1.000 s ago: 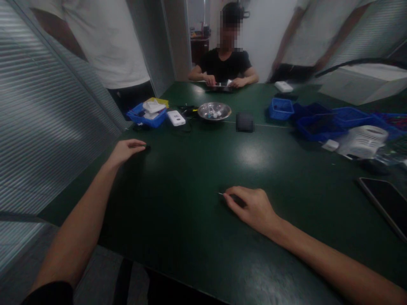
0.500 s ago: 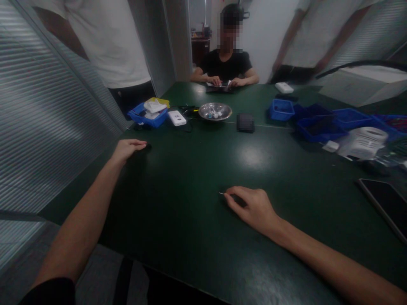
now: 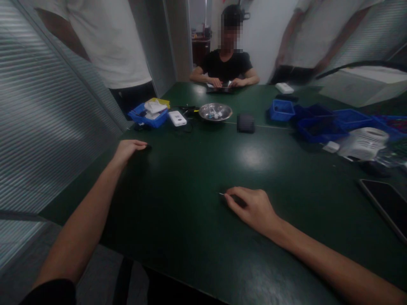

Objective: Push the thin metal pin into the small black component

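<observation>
At the left of the green table (image 3: 184, 169), my left hand (image 3: 127, 149) is closed in a pinch, and a small dark object (image 3: 149, 146) shows at its fingertips. It is too small to name. My right hand (image 3: 251, 206) rests on the table nearer to me, thumb and forefinger pressed together on a thin, light-coloured, pin-like piece (image 3: 221, 194) that sticks out to the left. Its other fingers are curled under the palm. The two hands are well apart, with bare tabletop between them.
Beyond my hands stand a metal bowl (image 3: 203, 114) of small white items, a white power bank (image 3: 177, 118), a filled blue basket (image 3: 159, 120) and a dark blurred object (image 3: 246, 123). Blue trays (image 3: 282, 111) and a phone (image 3: 386, 203) lie right. A seated person (image 3: 229, 63) works opposite; two others stand.
</observation>
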`<state>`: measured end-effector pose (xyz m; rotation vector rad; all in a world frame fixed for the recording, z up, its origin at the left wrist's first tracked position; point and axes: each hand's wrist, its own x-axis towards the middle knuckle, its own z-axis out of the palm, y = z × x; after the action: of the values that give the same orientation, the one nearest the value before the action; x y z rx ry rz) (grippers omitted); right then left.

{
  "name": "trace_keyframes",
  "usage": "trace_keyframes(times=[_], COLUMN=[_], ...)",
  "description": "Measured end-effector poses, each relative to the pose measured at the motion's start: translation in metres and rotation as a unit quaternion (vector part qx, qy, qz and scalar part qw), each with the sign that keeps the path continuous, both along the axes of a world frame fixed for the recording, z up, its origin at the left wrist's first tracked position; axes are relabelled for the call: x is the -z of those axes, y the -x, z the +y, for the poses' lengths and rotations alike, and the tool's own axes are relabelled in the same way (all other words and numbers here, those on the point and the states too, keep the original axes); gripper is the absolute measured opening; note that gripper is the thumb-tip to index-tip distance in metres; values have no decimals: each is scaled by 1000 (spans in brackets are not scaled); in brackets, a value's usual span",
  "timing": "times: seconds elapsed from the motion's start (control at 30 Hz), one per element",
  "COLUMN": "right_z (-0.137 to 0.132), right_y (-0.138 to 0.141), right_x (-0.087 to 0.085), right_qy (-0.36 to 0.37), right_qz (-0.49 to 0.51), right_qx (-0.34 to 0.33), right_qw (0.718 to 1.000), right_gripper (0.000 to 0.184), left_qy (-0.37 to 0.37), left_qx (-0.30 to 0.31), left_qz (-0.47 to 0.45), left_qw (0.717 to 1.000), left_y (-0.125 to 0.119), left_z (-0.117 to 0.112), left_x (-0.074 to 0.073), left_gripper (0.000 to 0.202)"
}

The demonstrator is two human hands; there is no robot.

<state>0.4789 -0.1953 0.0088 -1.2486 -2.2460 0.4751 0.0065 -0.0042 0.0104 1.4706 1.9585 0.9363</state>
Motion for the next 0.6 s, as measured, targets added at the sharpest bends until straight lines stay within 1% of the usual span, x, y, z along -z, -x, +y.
trace_keyframes(times=[0.07, 0.13, 0.23, 0.3, 0.37, 0.43, 0.6], right_z=[0, 0, 0, 0, 0, 0, 0], right_y=[0, 1, 1, 1, 1, 1, 1], right_x=[-1, -2, -4, -4, -4, -3, -5], right_qy=[1, 5, 11, 12, 12, 14, 9], right_qz=[3, 6, 8, 5, 3, 4, 3], right_qx=[-2, -6, -9, -9, -9, -10, -7], right_qw=[1000, 1000, 1000, 1000, 1000, 1000, 1000], right_gripper=[25, 26, 26, 25, 25, 25, 25], left_qy=[-1, -23, -67, -75, -70, -60, -35], left_qx=[25, 69, 147, 181, 194, 190, 177], left_qz=[37, 124, 267, 344, 411, 458, 522], left_qw=[999, 990, 950, 918, 888, 866, 833], left_y=[4, 6, 2, -5, -14, -21, -34], left_z=[-3, -6, -12, -16, -20, -23, -28], left_x=[-1, -5, -11, -15, -19, -21, -20], left_gripper=[33, 28, 24, 27, 29, 29, 24])
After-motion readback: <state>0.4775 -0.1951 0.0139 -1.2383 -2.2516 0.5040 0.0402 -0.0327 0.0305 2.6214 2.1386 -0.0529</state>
